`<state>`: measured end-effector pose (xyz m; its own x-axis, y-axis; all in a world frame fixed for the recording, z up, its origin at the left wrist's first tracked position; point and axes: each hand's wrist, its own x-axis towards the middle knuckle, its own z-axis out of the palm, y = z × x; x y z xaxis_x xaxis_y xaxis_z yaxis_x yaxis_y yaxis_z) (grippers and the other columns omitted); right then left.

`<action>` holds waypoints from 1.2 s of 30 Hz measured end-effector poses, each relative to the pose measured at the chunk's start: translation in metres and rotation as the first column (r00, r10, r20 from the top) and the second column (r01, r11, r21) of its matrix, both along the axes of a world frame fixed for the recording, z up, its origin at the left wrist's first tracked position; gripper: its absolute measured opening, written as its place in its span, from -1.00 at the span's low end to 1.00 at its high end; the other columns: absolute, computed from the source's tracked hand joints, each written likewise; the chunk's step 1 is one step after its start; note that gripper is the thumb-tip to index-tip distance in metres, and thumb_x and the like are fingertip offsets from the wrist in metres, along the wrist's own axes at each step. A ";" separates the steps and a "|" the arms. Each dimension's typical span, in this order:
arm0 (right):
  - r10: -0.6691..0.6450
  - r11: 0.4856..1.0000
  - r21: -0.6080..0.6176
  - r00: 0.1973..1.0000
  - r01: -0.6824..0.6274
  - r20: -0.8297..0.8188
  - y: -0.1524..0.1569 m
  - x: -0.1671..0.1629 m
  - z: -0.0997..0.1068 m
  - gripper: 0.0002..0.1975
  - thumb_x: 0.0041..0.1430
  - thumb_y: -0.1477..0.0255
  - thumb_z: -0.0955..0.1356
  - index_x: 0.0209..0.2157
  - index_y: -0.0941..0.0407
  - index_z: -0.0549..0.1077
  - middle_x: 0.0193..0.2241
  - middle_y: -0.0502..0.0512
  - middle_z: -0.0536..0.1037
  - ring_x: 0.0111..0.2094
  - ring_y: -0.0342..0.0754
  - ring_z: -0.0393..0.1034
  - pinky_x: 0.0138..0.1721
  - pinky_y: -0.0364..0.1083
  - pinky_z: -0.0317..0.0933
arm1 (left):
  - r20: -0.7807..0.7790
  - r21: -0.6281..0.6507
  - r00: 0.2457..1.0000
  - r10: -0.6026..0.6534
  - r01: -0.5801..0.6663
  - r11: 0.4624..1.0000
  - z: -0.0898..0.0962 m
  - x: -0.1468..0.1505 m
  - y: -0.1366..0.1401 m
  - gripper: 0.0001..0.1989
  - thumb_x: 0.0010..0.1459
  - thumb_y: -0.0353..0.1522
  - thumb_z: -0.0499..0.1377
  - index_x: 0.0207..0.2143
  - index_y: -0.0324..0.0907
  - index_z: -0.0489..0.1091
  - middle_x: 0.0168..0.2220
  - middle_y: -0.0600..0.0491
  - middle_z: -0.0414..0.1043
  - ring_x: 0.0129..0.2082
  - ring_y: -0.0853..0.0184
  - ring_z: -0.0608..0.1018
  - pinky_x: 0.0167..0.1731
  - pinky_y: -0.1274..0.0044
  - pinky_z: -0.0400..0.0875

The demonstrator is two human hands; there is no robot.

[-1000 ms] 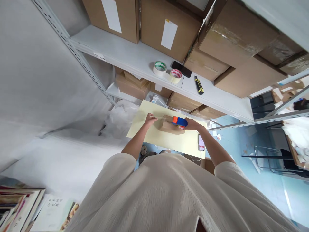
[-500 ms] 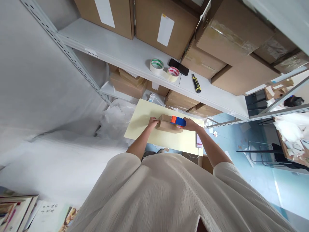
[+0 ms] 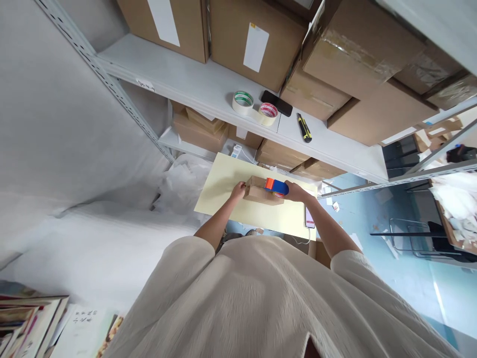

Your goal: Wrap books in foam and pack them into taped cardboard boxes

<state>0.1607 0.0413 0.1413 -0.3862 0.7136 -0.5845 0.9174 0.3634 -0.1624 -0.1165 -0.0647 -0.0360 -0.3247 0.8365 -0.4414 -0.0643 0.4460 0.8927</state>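
A small brown cardboard box lies on the pale yellow tabletop. At its left end is my left hand, with the fingers closed against the box's end and edge. My right hand grips a blue and orange tape dispenser by its right end. The dispenser rests on or just over the top of the box, toward its right side. Its orange front points left, and part of a tape roll shows beneath the blue body. Whether tape is stuck to the box is too small to tell.
A phone lies at the tabletop's right edge. On the grey shelf beyond are two tape rolls, a dark phone-like object and a yellow-black utility knife. Large cartons fill the shelf behind them.
My left hand has closed in more tightly at the box's left end. The dispenser and my right hand keep nearly the same place on the box. The whole view has shifted slightly.
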 end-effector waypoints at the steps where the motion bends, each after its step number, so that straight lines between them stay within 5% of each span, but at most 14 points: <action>1: 0.001 1.000 0.005 1.000 -0.001 0.002 -0.001 -0.001 0.001 -0.37 0.27 -0.05 0.56 0.13 0.03 0.40 0.09 0.34 0.67 -0.02 0.24 0.62 -0.20 -0.01 0.36 | -0.043 0.029 0.999 -0.014 0.015 0.999 0.003 -0.001 0.001 -0.57 0.10 -0.44 0.31 0.05 -0.05 0.58 0.10 -0.10 0.71 0.25 0.07 0.67 0.28 0.23 0.53; 3: 0.003 1.000 0.010 1.000 -0.003 0.003 -0.002 -0.002 0.003 -0.38 0.27 -0.03 0.56 0.13 0.03 0.40 0.10 0.34 0.68 -0.01 0.25 0.62 -0.19 -0.01 0.37 | -0.142 0.152 0.987 -0.071 0.093 0.984 0.012 -0.002 0.003 -0.44 0.15 -0.46 0.27 0.22 -0.05 0.55 0.33 -0.10 0.59 0.42 0.10 0.55 0.46 0.26 0.38; 6: 0.011 1.000 0.007 1.000 -0.011 -0.025 -0.005 -0.004 0.007 -0.41 0.28 -0.01 0.56 0.14 0.03 0.41 0.12 0.34 0.68 0.01 0.26 0.62 -0.15 0.01 0.39 | -0.343 0.260 0.894 -0.287 0.384 0.886 0.027 -0.003 0.008 -0.21 0.14 -0.47 0.30 0.45 -0.07 0.43 0.54 -0.09 0.37 0.60 0.10 0.32 0.61 0.31 0.14; 11: 0.075 0.997 0.013 0.997 -0.075 0.012 -0.001 -0.010 0.013 -0.46 0.24 0.19 0.57 0.15 0.03 0.43 0.10 0.30 0.69 0.02 0.28 0.62 -0.06 0.05 0.40 | -0.571 0.040 0.619 -0.540 0.678 0.734 0.037 -0.009 0.009 0.04 0.11 -0.31 0.45 0.61 -0.02 0.21 0.68 -0.12 0.09 0.70 -0.11 0.03 0.66 0.04 -0.21; 16: 0.222 0.974 0.024 0.970 -0.225 0.094 0.010 -0.010 0.020 -0.53 0.17 0.37 0.54 0.09 0.02 0.45 0.00 0.24 0.73 0.01 0.26 0.64 0.14 0.11 0.33 | -0.609 -0.091 0.526 -0.593 0.697 0.712 0.036 -0.016 0.005 0.07 0.18 -0.24 0.44 0.67 0.09 0.09 0.71 -0.08 -0.01 0.72 -0.13 -0.04 0.63 -0.08 -0.35; 24: 0.245 0.969 -0.020 0.969 -0.244 0.024 0.017 0.005 0.019 -0.47 0.13 0.28 0.58 0.11 -0.02 0.47 -0.16 0.16 0.73 -0.05 0.28 0.67 0.13 0.13 0.32 | -0.595 -0.132 0.543 -0.592 0.660 0.739 0.046 -0.018 0.007 0.07 0.11 -0.18 0.50 0.62 0.18 0.18 0.68 -0.06 0.09 0.69 -0.21 0.05 0.60 -0.13 -0.44; 33: 0.095 0.995 0.020 0.989 -0.098 0.116 0.046 0.172 0.000 -0.54 0.07 0.35 0.59 -0.01 0.01 0.48 -0.13 0.22 0.74 -0.02 0.32 0.66 0.15 0.16 0.24 | -0.589 -0.225 0.516 -0.622 0.634 0.740 0.056 -0.016 0.014 0.05 0.07 -0.18 0.54 0.58 0.14 0.26 0.68 -0.12 0.08 0.68 -0.27 0.05 0.59 -0.16 -0.44; 36: 0.083 0.996 0.024 0.992 -0.086 0.098 0.045 0.202 -0.016 -0.50 0.04 0.43 0.57 0.02 0.01 0.47 -0.08 0.25 0.74 0.01 0.34 0.65 0.18 0.18 0.21 | -0.593 -0.252 0.506 -0.626 0.622 0.741 0.061 -0.014 0.016 0.05 0.05 -0.17 0.56 0.56 0.14 0.28 0.68 -0.12 0.10 0.67 -0.27 0.07 0.59 -0.13 -0.41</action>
<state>0.3630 0.0859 0.1253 -0.3880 0.6975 -0.6025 0.8942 0.4433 -0.0627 -0.1309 -0.0482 0.0251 0.0923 0.9300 -0.3559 0.7786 0.1554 0.6080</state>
